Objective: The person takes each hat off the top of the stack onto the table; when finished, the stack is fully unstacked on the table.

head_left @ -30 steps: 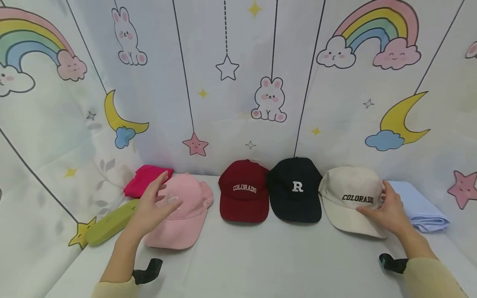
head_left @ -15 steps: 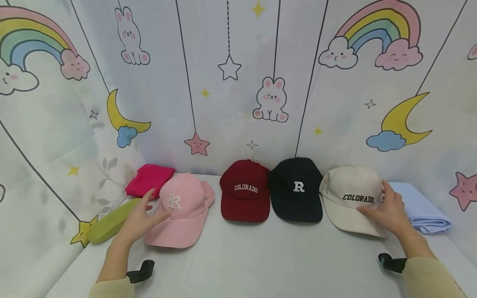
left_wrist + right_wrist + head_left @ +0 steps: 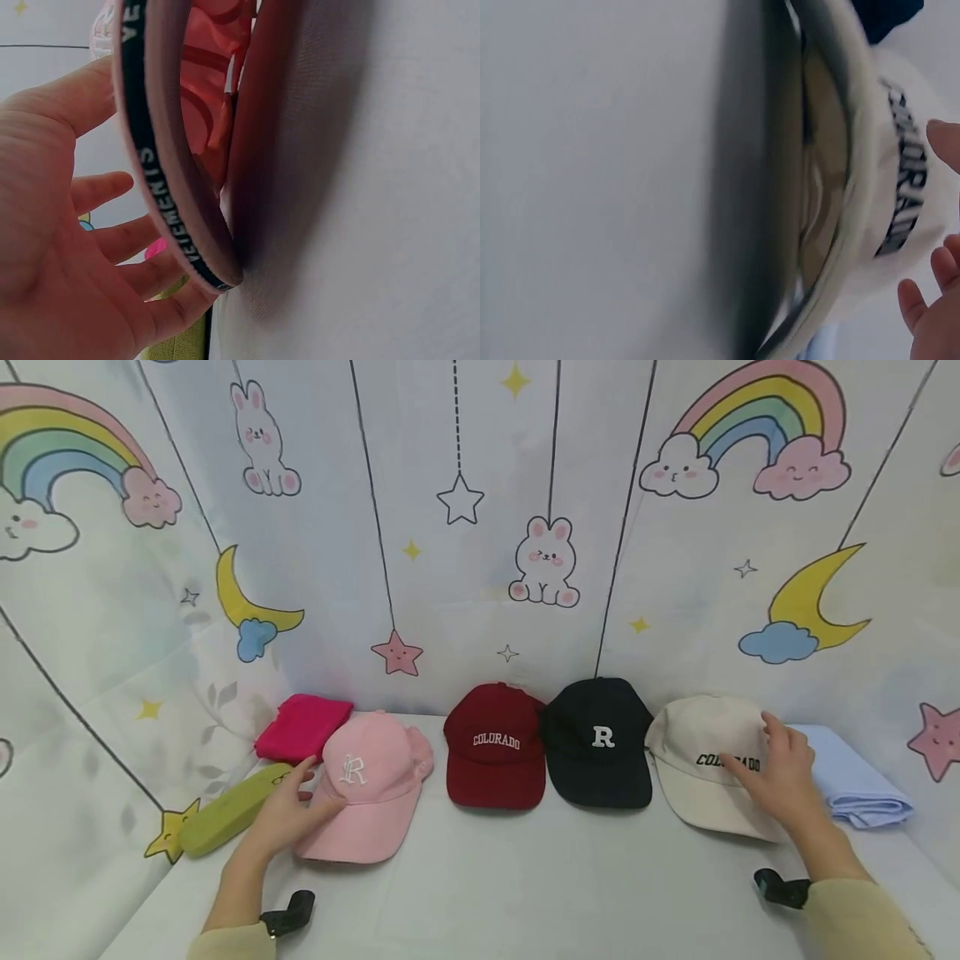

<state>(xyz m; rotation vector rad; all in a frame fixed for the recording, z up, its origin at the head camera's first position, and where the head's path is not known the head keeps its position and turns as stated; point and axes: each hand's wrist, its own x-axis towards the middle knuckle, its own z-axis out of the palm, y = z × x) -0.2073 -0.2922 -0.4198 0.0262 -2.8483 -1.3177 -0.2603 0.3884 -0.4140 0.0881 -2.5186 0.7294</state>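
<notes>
A pink baseball cap point(image 3: 367, 777) with a white letter R sits toward the left of the table. My left hand point(image 3: 281, 810) is at its left side, fingers spread and thumb over the front near the brim. In the left wrist view the fingers point(image 3: 127, 240) lie beside the cap's dark-taped inner edge point(image 3: 161, 195). On the right stands a beige cap point(image 3: 690, 735) with black COLORADO lettering. My right hand point(image 3: 783, 772) is at its right side, thumb in front of the lettering, fingers loosely bent. In the right wrist view a gap shows between fingertips and crown.
Between them stand a dark red cap point(image 3: 495, 752) and a black cap point(image 3: 597, 752). A magenta folded cloth point(image 3: 300, 727) and a green elongated case point(image 3: 232, 810) lie at left. A light blue folded cloth point(image 3: 855, 777) lies at right. A patterned curtain point(image 3: 480, 593) hangs behind the white table point(image 3: 525, 893).
My left hand has moved down and left from in front of the pink cap to its side. My right hand has shifted slightly, its thumb now over the lettering. The caps stay put.
</notes>
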